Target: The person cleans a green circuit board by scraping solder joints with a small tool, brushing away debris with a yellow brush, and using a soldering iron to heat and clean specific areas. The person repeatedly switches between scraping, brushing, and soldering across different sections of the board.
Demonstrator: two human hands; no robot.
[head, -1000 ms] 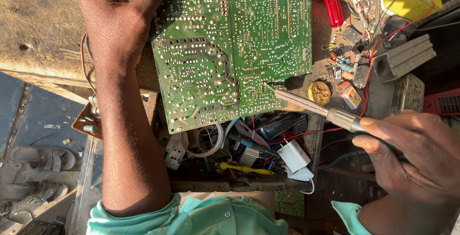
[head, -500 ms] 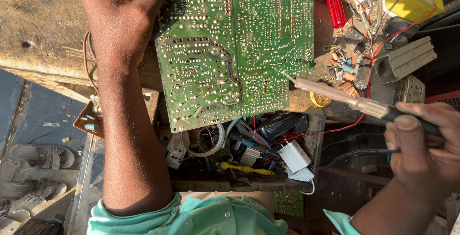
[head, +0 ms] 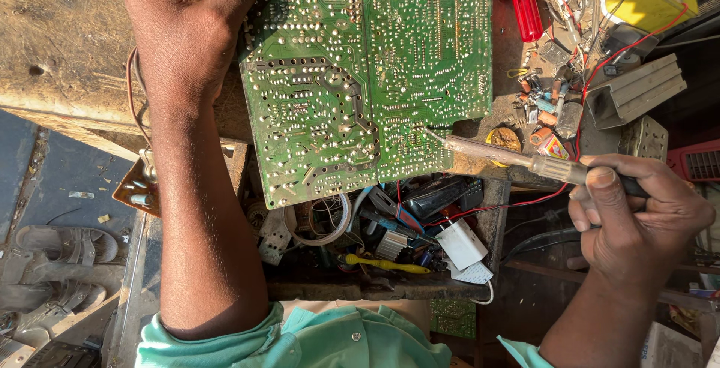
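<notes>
A worn, scratched wooden desk (head: pixel 67 45) carries a large green printed circuit board (head: pixel 367 68), solder side up and dotted with bright silvery joints, its long edges running away from the person and its near edge overhanging an open drawer of tangled parts (head: pixel 375 240). The left hand (head: pixel 187 15) presses on the board's far left corner, thumb laid over the green surface, fingers curled past the top of the frame — whether they grip the edge cannot be told. The right hand (head: pixel 637 210) sits well to the right of the board, fingers closed around the dark handle of a slim metal soldering iron (head: pixel 510 159); the iron's long axis lies nearly level, pointing left, and its tip touches the board close to the lower right edge. A red wire (head: pixel 600 75) trails from the handle toward the clutter behind. Beyond the iron lie a ribbed grey metal heat sink (head: pixel 637 90), a red-handled screwdriver (head: pixel 525 4) and a scatter of small cylindrical capacitors (head: pixel 544 109) — dull metal, glossy plastic.
</notes>
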